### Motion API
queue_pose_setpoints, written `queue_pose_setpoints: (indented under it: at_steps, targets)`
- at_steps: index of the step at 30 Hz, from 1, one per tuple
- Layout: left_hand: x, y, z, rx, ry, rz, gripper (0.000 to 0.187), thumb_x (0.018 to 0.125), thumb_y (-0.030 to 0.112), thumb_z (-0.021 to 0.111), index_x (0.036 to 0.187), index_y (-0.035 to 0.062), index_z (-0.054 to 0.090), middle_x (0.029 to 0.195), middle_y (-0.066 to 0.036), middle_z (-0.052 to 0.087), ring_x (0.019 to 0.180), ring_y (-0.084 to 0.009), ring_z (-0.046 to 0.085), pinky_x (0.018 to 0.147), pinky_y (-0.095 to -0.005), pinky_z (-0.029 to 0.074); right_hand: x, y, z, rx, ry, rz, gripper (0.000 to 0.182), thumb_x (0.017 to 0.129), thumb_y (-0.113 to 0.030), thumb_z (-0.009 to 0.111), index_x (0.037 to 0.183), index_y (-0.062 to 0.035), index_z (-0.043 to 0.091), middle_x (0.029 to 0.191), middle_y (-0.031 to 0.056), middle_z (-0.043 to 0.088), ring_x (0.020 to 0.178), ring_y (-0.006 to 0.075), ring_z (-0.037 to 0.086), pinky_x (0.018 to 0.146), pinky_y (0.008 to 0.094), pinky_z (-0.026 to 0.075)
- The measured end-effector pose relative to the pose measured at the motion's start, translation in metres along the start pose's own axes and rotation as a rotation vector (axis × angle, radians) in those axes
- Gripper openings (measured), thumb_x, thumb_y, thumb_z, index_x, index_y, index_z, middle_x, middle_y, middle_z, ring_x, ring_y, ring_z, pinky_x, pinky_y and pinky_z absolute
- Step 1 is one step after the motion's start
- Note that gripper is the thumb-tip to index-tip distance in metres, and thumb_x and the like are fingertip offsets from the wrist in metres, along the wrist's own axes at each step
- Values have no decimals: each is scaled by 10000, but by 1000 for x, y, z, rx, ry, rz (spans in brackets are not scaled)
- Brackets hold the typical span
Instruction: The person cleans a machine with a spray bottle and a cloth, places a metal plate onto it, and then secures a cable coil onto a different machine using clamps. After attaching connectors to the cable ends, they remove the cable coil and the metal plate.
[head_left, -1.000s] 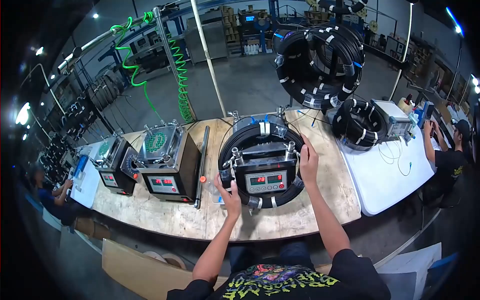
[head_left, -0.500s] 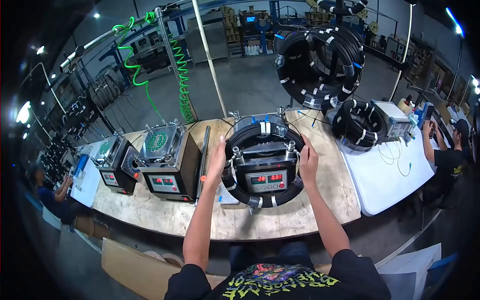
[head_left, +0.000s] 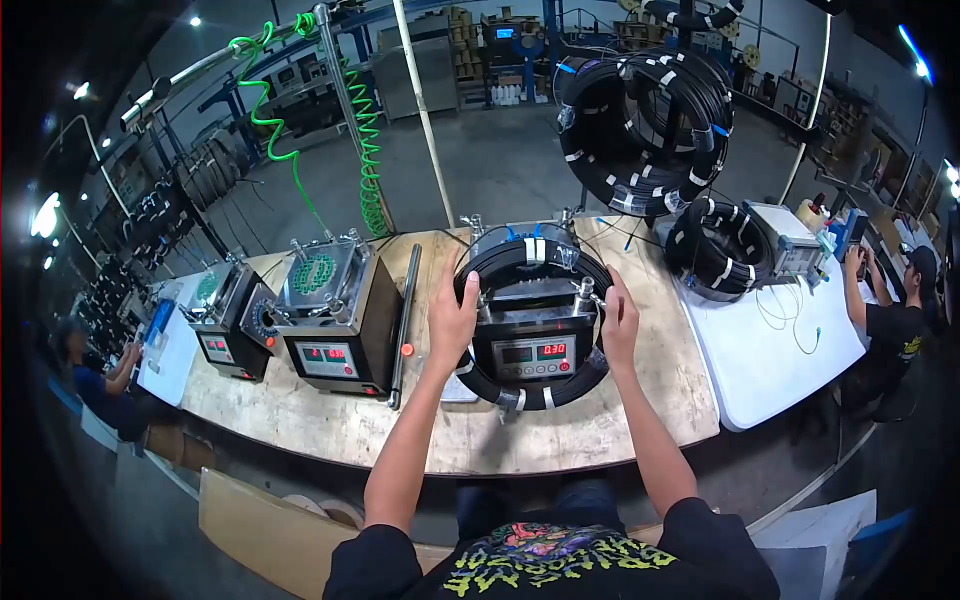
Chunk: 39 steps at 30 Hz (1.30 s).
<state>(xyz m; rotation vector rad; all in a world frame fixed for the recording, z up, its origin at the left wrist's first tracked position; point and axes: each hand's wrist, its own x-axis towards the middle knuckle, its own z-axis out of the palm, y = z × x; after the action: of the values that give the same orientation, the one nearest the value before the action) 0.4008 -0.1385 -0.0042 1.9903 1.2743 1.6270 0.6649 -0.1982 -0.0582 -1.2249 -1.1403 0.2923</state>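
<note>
A coil of black cable (head_left: 530, 399), banded with white tape, is held upright between my hands. It rings the front of a polishing-type machine (head_left: 485, 345) with a red digital display. My left hand (head_left: 456, 318) grips the coil's left side, thumb over its front. On the right side, my right hand (head_left: 620, 322) has its fingers curled round the coil, near a metal clamp post (head_left: 584, 297) of the machine. The coil hides part of the machine's body.
Two similar machines (head_left: 330, 350) (head_left: 222, 345) stand left on the wooden bench (head_left: 500, 450), beside a dark rod (head_left: 404, 325). At right are another cable coil (head_left: 715, 255), a white table (head_left: 790, 370) and a seated person (head_left: 895, 315). Larger coils (head_left: 640, 130) hang behind. Another person (head_left: 100, 380) sits far left.
My left hand has moved right and inward, its thumb now lying over the coil's front. The coil has shifted up slightly. My right hand's fingers have curled in more.
</note>
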Motion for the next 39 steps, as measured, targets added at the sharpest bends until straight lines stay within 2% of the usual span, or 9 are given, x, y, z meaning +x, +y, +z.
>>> queue_pose_setpoints:
  at_steps: [6,10,13,22,25,28,29,32,39]
  targets:
    - [0,4,-3,6,-61,-12,494,1072,330,538,1458,23,559,1315,-256,660,1217,-402,634,1055,-428,465,-34,7,-4,-37,18,-106,566,1046,-237,581,1560,-50,433,1462,214,563,1340,336,553,1136,391,404]
    - [-1,2,-2,24,-39,9,484,1071,330,544,1454,35,572,1291,-253,669,1181,-399,648,1031,-430,477,-57,17,3,12,107,4,590,1024,-118,599,1566,-6,396,1503,219,531,1358,331,534,1146,381,393]
    - [-3,-2,-2,39,-27,23,463,1069,325,551,1443,55,591,1223,-244,683,1119,-390,662,996,-431,491,-64,19,4,-158,125,-40,601,1037,-103,568,1585,10,350,1555,218,484,1381,325,514,1152,369,383]
    - [-5,0,-1,11,-21,15,400,1060,286,571,1398,84,643,1064,-204,679,984,-352,666,897,-420,513,-128,20,10,-61,134,135,723,1040,-155,573,1643,-19,199,1620,261,373,1463,362,423,1208,402,297]
    - [-6,1,-4,29,-38,27,403,1049,269,585,1395,70,642,1087,-208,679,992,-357,668,898,-419,517,-128,34,2,-84,137,82,644,1049,-170,562,1604,-6,279,1564,239,437,1398,337,482,1175,387,340]
    - [-7,0,-7,25,-25,100,408,1034,251,604,1387,50,641,1137,-216,678,1035,-365,671,923,-417,518,-110,50,-13,34,116,177,463,1084,-174,507,1503,-8,401,1441,187,524,1339,256,499,1152,349,342]
    - [-8,0,-8,18,-17,133,410,1029,245,610,1384,43,641,1157,-219,677,1054,-369,672,934,-416,518,-99,47,-14,92,147,263,349,1102,-193,478,1392,2,478,1339,152,569,1270,206,518,1112,325,364]
    - [-11,-6,-8,43,-21,150,412,1019,233,624,1375,27,639,1231,-235,667,1115,-382,668,968,-417,514,-55,30,-13,87,158,41,396,1093,-225,495,1400,24,523,1334,167,602,1229,255,578,1076,342,422]
    - [-14,-7,-5,34,3,120,414,1017,242,633,1368,24,644,1276,-249,657,1127,-401,667,968,-425,520,30,-26,0,11,-146,-63,467,1085,-309,520,1448,-15,534,1395,210,621,1338,309,563,1125,380,400]
